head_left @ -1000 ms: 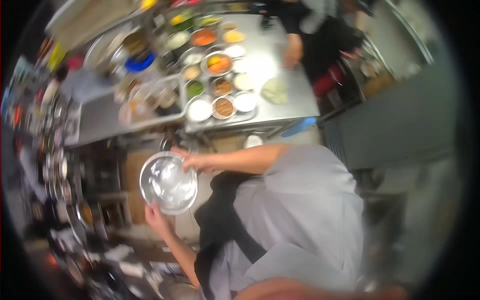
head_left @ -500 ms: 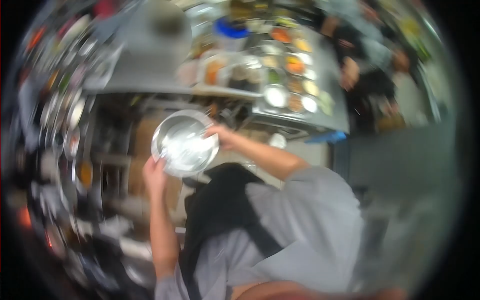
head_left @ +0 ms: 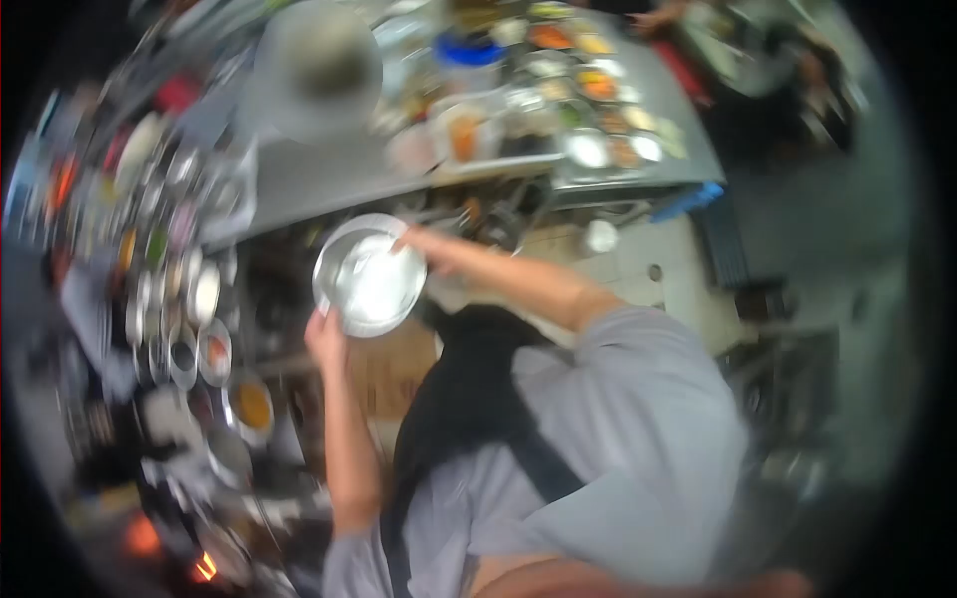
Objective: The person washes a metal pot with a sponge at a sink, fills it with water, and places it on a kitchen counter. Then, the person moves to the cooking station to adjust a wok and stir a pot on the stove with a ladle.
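Note:
Between my two hands is a round, shiny metal bowl (head_left: 369, 284), tilted so its inside faces the camera. My left hand (head_left: 325, 337) grips the rim at the lower left, fingers closed on it. On the upper right side of the rim, my right hand (head_left: 427, 249) is closed too, with the thumb over the edge. Bright glare covers the bowl's inside, and I cannot tell whether anything lies in it. The fingers beneath the bowl are hidden.
Ahead is a metal counter (head_left: 329, 164) with several round food containers (head_left: 595, 85) and a blue-rimmed tub (head_left: 469, 62). Bowls (head_left: 204, 294) line the left side. Flames (head_left: 205, 566) burn at lower left. A person (head_left: 788, 90) is at upper right. A white cup-like item (head_left: 600, 236) is near the counter.
The view has turned, so the counter and left-hand bowls have shifted in frame. Both hands still hold the metal bowl. The person at upper right appears farther over.

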A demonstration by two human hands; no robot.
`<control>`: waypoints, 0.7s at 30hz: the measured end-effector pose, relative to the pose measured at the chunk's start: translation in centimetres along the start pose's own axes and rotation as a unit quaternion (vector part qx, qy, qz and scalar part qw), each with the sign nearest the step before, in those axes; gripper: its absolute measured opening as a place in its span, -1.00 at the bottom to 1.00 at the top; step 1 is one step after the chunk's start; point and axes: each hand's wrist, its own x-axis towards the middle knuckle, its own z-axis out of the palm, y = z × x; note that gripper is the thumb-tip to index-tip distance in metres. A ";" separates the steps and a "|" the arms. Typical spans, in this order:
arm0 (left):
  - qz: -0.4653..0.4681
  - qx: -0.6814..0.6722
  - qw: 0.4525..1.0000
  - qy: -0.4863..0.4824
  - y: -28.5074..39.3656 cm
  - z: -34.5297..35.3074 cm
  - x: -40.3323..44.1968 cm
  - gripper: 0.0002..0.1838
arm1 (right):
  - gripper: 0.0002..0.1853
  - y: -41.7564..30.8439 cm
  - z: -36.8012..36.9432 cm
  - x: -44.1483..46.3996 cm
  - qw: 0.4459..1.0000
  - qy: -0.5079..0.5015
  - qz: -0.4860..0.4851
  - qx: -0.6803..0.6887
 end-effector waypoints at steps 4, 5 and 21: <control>-0.007 -0.057 0.998 0.034 1.8 0.0 3.2 -0.91 | -0.30 -3.0 2.8 1.6 0.998 0.047 -0.040 -0.008; -0.009 -0.063 0.998 0.017 1.1 -0.6 4.6 -0.90 | -0.30 -3.1 2.3 3.2 0.998 0.042 -0.049 0.004; 0.010 -0.026 1.000 0.008 2.3 -2.0 25.3 -0.80 | -0.42 -14.7 3.5 17.6 0.996 0.074 -0.035 0.026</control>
